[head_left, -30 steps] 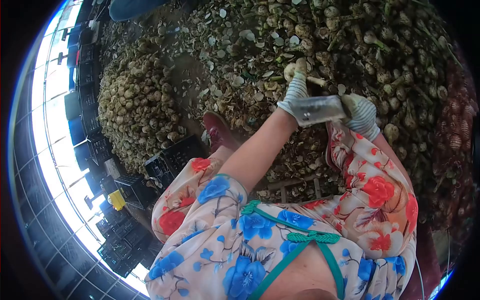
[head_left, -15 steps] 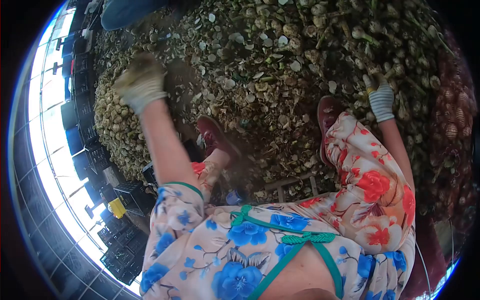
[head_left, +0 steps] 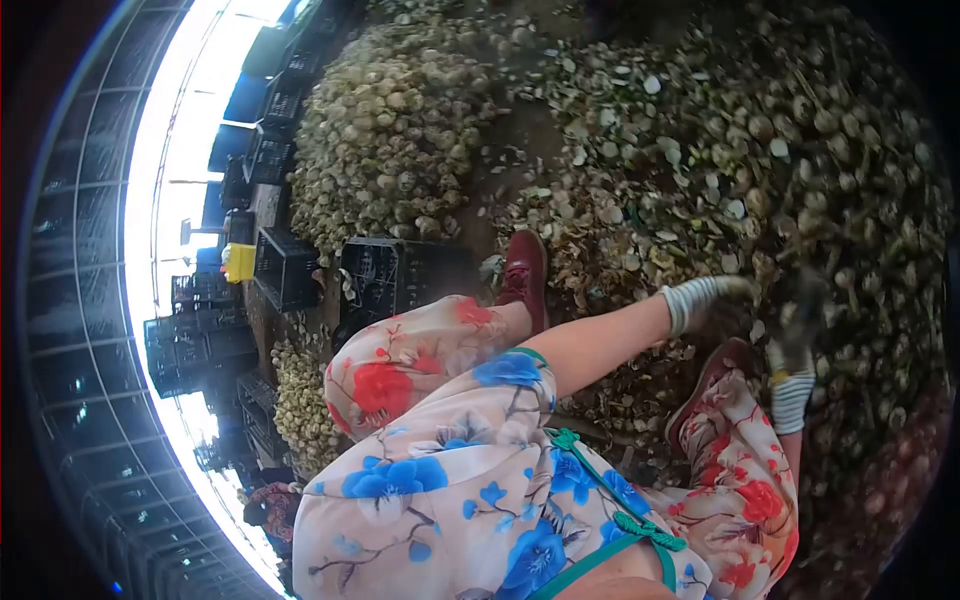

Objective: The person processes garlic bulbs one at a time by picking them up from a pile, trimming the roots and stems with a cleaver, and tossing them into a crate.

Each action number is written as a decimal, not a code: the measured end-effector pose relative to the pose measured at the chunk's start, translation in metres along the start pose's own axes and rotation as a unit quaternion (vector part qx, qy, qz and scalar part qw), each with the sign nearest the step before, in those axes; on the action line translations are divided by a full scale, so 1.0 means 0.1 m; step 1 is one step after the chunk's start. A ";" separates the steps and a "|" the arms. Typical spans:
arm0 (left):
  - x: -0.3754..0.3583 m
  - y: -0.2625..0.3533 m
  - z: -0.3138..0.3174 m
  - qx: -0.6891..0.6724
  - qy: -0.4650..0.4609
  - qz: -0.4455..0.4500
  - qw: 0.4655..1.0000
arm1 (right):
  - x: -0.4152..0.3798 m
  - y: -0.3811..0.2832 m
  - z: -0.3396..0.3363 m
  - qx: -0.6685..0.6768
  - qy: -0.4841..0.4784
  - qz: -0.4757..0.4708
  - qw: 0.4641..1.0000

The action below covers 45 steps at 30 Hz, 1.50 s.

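Note:
My left hand [head_left: 722, 292], in a pale knitted glove with a striped cuff, reaches across to the right, low over the garlic; its fingers are blurred. Close beside it, my right hand [head_left: 792, 365] wears a similar glove. Something dark and smeared, with a bit of yellow near the cuff, shows at its fingers; I cannot make out what it is. Around and beyond both hands spreads a heap of garlic bulbs with stalks [head_left: 850, 190]. Loose skins and cut pieces [head_left: 610, 240] cover the ground between my red shoes.
A large pile of trimmed bulbs [head_left: 385, 140] lies at the upper left. Below it stands a black crate [head_left: 400, 275], with another dark crate [head_left: 288, 268] beside it. Something yellow [head_left: 239, 262] is near stacked crates. A dark red net [head_left: 880, 510] lies at the lower right.
My left hand has swung from the bulb pile on the left to beside my right hand. The view has turned left, showing more of the crates.

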<state>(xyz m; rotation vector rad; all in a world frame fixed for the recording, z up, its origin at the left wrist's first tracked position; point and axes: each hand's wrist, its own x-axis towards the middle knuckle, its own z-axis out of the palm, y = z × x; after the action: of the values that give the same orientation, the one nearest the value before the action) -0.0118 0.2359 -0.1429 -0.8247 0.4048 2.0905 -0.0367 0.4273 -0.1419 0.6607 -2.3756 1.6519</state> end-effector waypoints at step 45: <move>0.04 -0.16 0.24 -0.200 -0.072 0.073 0.974 | -0.18 -0.34 -0.07 -0.251 -0.167 -0.020 0.953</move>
<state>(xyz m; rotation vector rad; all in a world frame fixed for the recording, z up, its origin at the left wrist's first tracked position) -0.0104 0.2609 -0.1278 -0.8855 -0.0410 2.3938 -0.0062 0.4291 -0.1174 0.9283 -2.8282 0.9004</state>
